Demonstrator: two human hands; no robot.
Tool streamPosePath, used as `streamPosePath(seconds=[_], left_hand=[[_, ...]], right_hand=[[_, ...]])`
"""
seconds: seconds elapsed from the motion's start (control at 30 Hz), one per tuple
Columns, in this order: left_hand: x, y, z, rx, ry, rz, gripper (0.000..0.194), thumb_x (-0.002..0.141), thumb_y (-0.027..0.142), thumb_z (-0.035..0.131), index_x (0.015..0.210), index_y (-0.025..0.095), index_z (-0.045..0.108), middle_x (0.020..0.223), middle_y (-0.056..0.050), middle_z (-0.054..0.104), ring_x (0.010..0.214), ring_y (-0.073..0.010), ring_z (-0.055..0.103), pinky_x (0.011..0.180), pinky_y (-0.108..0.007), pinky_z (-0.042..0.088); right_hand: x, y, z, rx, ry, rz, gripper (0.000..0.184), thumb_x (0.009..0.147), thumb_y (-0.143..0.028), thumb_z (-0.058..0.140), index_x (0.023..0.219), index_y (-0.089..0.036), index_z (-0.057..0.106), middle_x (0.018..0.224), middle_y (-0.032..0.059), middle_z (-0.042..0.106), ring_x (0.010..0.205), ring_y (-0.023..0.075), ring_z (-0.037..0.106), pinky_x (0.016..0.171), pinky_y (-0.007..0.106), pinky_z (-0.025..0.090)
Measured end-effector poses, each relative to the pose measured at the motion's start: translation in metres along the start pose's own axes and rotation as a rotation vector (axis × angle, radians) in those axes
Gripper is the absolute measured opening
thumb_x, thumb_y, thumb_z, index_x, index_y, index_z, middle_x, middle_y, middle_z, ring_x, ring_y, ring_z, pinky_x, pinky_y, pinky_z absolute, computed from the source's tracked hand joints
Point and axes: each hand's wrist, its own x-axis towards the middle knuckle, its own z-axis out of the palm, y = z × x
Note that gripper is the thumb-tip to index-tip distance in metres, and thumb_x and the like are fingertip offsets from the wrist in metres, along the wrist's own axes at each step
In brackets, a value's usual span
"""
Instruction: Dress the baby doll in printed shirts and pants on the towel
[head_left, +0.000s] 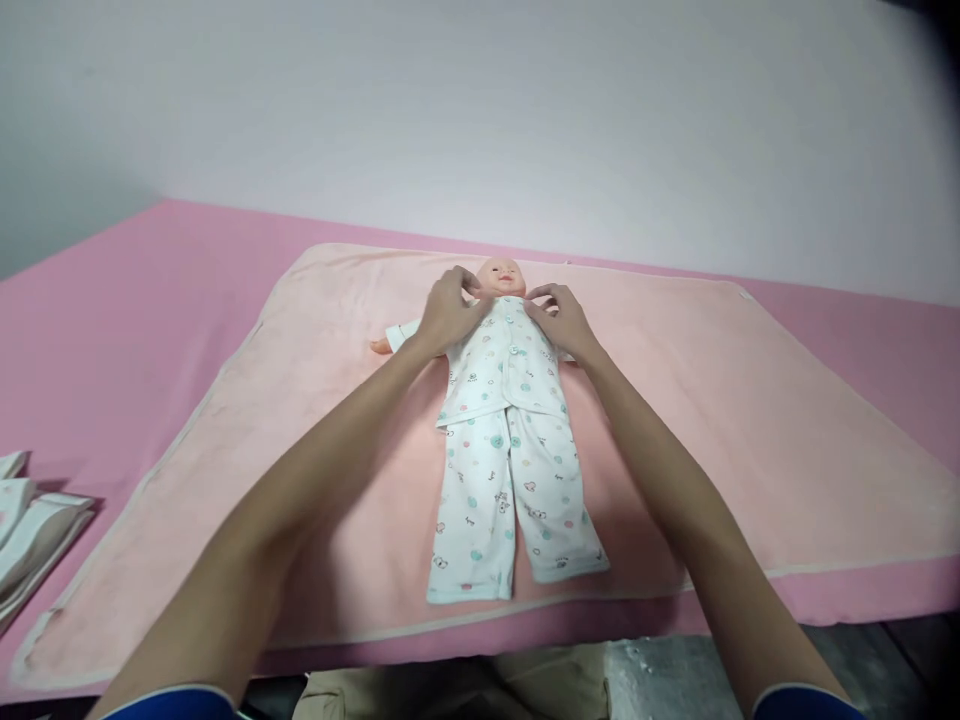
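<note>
A baby doll (502, 275) lies on its back, its head towards the wall. It wears a white buttoned shirt (495, 370) with small coloured prints, and matching trousers (480, 500) cover its legs. At the shirt's left shoulder and collar, my left hand (452, 310) has its fingers bent and thumb closed on the cloth beside the doll's neck. My right hand (561, 320) grips the collar on the other side in the same way. One doll hand (381, 346) pokes out of the left sleeve; the right sleeve is mostly behind my wrist. The trouser legs lie flat with no feet showing.
Under the doll is a light pink blanket (675, 420) with a pale edge, spread over a pink-covered table (187, 290). Folded white cloths (37, 530) lie at the left edge. A plain wall (480, 120) rises behind the table.
</note>
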Motion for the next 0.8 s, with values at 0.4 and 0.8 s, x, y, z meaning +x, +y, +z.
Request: streamPosePath(seconds=[0.4, 0.8], left_hand=[[-0.052, -0.108, -0.137, 0.141, -0.241, -0.429, 0.035, 0.083, 0.053, 0.078, 0.101, 0.024, 0.080, 0.103, -0.007, 0.079, 0.091, -0.0251, 0.066, 0.086, -0.036, 0.053], [-0.072, -0.067, -0.111, -0.269, -0.069, -0.406, 0.042, 0.076, 0.058, 0.089, 0.094, 0.022, 0.077, 0.102, -0.007, 0.081, 0.109, -0.0263, 0.071, 0.101, -0.038, 0.056]], right_hand=[[-0.068, 0.073, -0.106, -0.280, -0.075, 0.392, 0.028, 0.092, -0.030, 0.066, 0.109, -0.020, 0.085, 0.136, 0.0132, 0.079, 0.124, 0.0324, 0.072, 0.112, 0.044, 0.053], [-0.077, 0.071, -0.067, 0.069, 0.036, 0.363, 0.054, 0.102, -0.062, 0.051, 0.125, -0.022, 0.078, 0.132, 0.0102, 0.081, 0.120, 0.0274, 0.074, 0.111, 0.044, 0.058]])
